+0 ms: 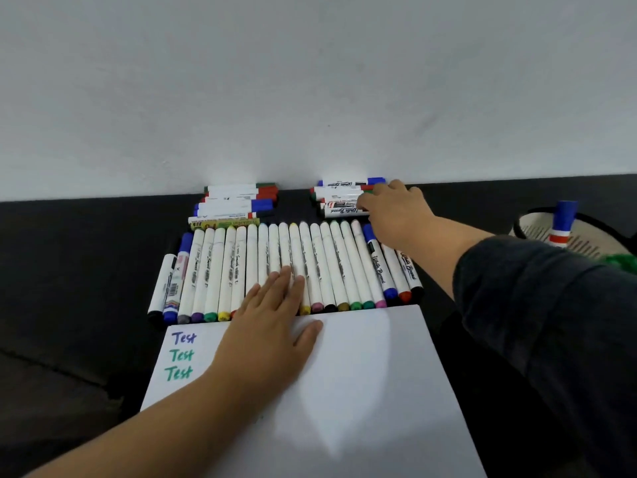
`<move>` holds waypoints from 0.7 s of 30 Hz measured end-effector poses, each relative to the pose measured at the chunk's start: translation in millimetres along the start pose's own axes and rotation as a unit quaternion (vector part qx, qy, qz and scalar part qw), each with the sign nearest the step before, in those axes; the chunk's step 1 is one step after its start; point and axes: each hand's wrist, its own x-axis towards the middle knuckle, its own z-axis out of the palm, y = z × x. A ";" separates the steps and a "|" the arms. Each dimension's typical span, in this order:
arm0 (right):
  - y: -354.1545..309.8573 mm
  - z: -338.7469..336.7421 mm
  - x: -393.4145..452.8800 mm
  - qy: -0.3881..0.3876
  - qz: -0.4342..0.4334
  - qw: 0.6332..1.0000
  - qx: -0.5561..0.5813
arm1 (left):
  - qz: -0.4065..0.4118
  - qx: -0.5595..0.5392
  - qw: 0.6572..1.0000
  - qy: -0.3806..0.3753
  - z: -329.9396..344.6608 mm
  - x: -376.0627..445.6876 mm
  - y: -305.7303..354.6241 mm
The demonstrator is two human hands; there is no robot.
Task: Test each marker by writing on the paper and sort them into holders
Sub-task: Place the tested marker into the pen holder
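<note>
left hand lies flat, fingers spread, across the paper's top edge and marker row; right hand fingers touch the right whiteboard-marker stack, grip unclear; three "test" words.

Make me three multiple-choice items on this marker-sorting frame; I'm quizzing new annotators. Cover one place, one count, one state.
1. Where is the right hand?
A. On the far right stack of markers by the wall
B. Flat on the paper
C. On the holder at the right edge

2. How many times is "Test" written on the paper?
A. One
B. Three
C. Five

3. What is the left hand doing?
A. Writing with a marker
B. Holding a cap
C. Lying flat, fingers straight, over the paper's top edge and the row of markers

Answers:
1. A, its fingers are on the stacked markers next to the wall.
2. B, one purplish and two green words stand in a column.
3. C, its fingers are straight and nothing is gripped.
</note>
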 end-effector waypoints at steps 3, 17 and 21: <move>1.0 6.1 12.1 0.002 -0.014 1.000 0.001 | 0.000 0.002 1.000 0.005 0.6 0.2 0.6; 0.6 15.7 44.6 0.002 -0.020 1.000 0.009 | 0.000 -0.004 1.000 0.006 -2.3 -1.5 1.6; 2.5 18.7 50.6 0.002 -0.021 1.000 -0.002 | 0.004 -0.004 1.000 0.006 -2.7 -1.7 1.3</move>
